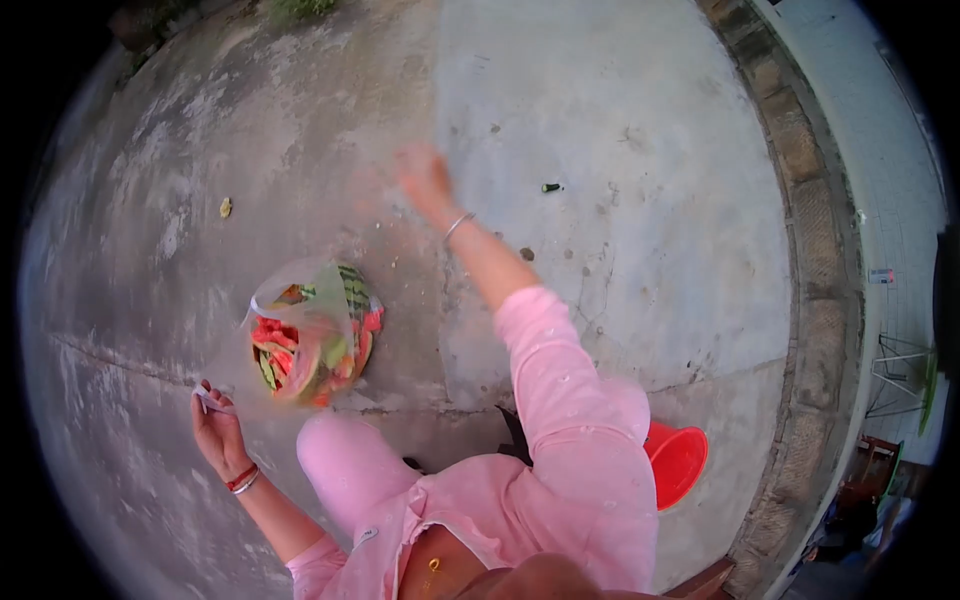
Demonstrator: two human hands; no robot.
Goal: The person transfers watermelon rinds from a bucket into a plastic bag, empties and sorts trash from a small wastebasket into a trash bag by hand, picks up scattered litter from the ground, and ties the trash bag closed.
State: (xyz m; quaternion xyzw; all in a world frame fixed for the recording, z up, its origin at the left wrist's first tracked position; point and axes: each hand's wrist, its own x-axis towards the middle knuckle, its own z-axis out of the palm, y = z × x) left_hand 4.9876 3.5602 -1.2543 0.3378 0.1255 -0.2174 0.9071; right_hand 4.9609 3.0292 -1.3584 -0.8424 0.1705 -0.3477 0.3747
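A clear plastic bag (310, 275) stands on the concrete, filled with watermelon rinds and red pieces (280, 345). Striped green rind (354, 290) shows at its upper right side. My left hand (218, 432), to the lower left of the bag, is closed on a whitish gathered edge of the plastic, which stretches thinly toward the rinds. My right hand (425, 182) is held out ahead, above and right of the bag and apart from it. Motion smears its fingers, so I cannot make out whether anything is in them.
Beside my right leg sits a red bucket (680, 465). A small dark green piece (550, 188) and a yellowish scrap (225, 207) lie on the concrete ground (640, 90). A stone curb (815, 240) runs along the right, with a metal-framed stand (895, 375) beyond it.
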